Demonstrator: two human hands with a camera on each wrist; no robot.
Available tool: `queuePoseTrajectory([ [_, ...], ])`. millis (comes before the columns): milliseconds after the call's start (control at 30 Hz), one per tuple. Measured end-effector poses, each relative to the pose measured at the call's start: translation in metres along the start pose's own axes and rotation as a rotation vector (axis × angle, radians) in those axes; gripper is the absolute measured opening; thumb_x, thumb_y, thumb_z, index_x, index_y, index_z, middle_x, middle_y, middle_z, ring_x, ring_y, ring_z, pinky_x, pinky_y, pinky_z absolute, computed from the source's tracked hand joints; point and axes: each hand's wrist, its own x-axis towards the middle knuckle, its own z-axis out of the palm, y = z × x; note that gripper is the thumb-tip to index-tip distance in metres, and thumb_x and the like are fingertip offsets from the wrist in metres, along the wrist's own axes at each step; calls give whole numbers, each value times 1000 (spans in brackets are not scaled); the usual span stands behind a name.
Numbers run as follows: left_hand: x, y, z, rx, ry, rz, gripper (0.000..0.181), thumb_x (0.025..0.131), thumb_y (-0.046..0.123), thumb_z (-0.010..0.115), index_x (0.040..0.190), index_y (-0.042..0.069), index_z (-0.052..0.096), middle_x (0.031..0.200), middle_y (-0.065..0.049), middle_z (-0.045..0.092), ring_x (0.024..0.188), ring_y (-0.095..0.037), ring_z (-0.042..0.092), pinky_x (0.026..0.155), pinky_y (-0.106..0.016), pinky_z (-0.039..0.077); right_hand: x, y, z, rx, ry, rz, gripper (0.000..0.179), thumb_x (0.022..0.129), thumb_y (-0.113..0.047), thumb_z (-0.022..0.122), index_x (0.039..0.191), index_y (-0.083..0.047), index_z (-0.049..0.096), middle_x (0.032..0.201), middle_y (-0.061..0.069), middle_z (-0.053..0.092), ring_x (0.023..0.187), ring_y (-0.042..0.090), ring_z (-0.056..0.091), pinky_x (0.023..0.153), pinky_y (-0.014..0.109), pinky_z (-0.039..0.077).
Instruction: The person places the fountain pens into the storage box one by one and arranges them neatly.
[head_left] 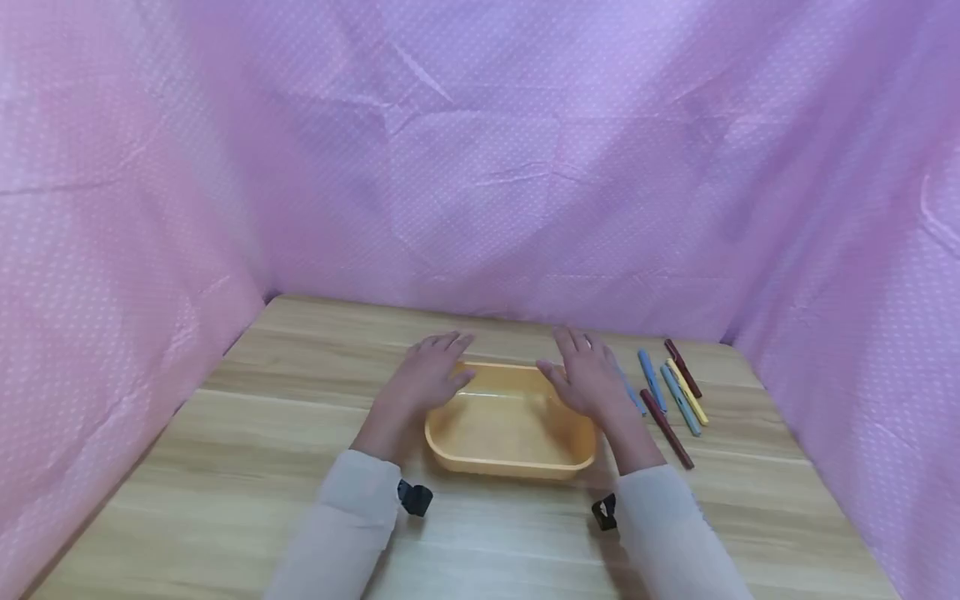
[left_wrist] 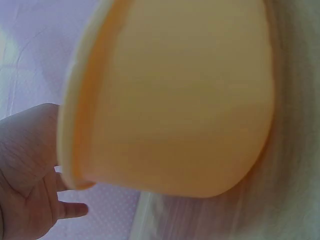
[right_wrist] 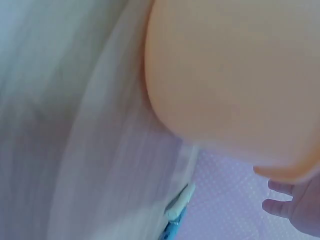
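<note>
A yellow-orange plastic basin [head_left: 510, 425] with a rolled rim sits on the table between both hands. My left hand [head_left: 431, 375] is at its far left corner, fingers straight and thumb stretched over the rim. At the far right corner, my right hand [head_left: 588, 382] reaches forward with straight fingers, its thumb also over the rim. In the left wrist view the basin's outer wall [left_wrist: 185, 100] fills the middle, with the left hand [left_wrist: 30, 175] beyond the rim. The right wrist view has the right hand [right_wrist: 302, 205] close below the rim.
Right of the basin lie several pens: a dark red pen [head_left: 667, 428], another dark red pen [head_left: 683, 368], a yellow pen [head_left: 687, 392], a grey-green pen [head_left: 680, 401] and a blue pen [head_left: 652, 381]. Pink dotted sheeting [head_left: 480, 167] encloses the wooden table [head_left: 247, 467].
</note>
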Motion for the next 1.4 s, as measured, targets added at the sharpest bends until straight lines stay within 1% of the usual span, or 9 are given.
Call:
queuePoseTrajectory([
  [167,-3,-14,-6,-110,3,-8,52,106,36,54,149,5,52,150,-20,51,139,-42,45,115,-61,35,3,13,-5,-11,12,1,74,107,-52,44,158,-1,31,159,29,33,145,51,30,119,67,23],
  [300,-6,-23,-9,-222,-23,-45,47,107,31,55,143,2,57,144,-19,57,135,-38,51,115,-53,39,0,26,-11,-21,7,35,73,107,-53,43,157,0,33,158,29,34,145,51,30,116,69,26],
  [500,-10,-33,-7,-361,-32,-117,38,107,27,55,137,5,62,122,-12,68,111,-27,64,97,-46,54,-7,50,-21,-37,-13,87,73,108,-53,40,158,0,30,159,31,31,144,55,28,111,76,26],
  [667,-15,-40,-4,-506,-17,-139,32,105,18,56,134,7,65,115,-9,67,100,-22,64,86,-39,57,-11,70,-29,-38,-28,115,71,108,-48,43,157,1,30,158,34,30,142,59,26,111,77,24],
  [833,-16,-44,0,-741,-44,-164,33,103,8,57,135,5,64,116,-15,64,93,-24,64,72,-35,60,-17,92,-34,-31,-55,153,75,107,-50,45,158,2,27,159,35,26,144,58,23,113,76,21],
  [933,-16,-47,3,-864,-72,-193,33,103,5,56,134,3,64,118,-17,62,92,-25,65,71,-35,61,-22,105,-38,-23,-77,174,75,106,-46,49,158,3,25,159,36,24,144,58,22,111,77,23],
  [1067,-16,-49,8,-982,-99,-236,33,101,3,58,134,2,64,117,-17,61,91,-25,65,74,-34,61,-29,120,-43,-3,-84,201,73,106,-40,53,156,6,27,156,38,27,141,59,26,110,76,25],
  [1267,-15,-51,12,-1068,-102,-254,32,101,2,59,132,-1,65,115,-19,60,87,-23,65,72,-32,60,-40,147,-45,-11,-25,172,59,102,-26,59,145,10,42,141,39,45,129,58,42,104,72,37],
  [1400,-15,-51,13,-1069,-96,-257,32,100,2,60,131,-2,64,117,-18,60,85,-22,65,71,-31,60,-45,165,-42,20,-13,162,58,101,-19,62,148,8,42,143,39,45,130,59,42,106,72,36],
])
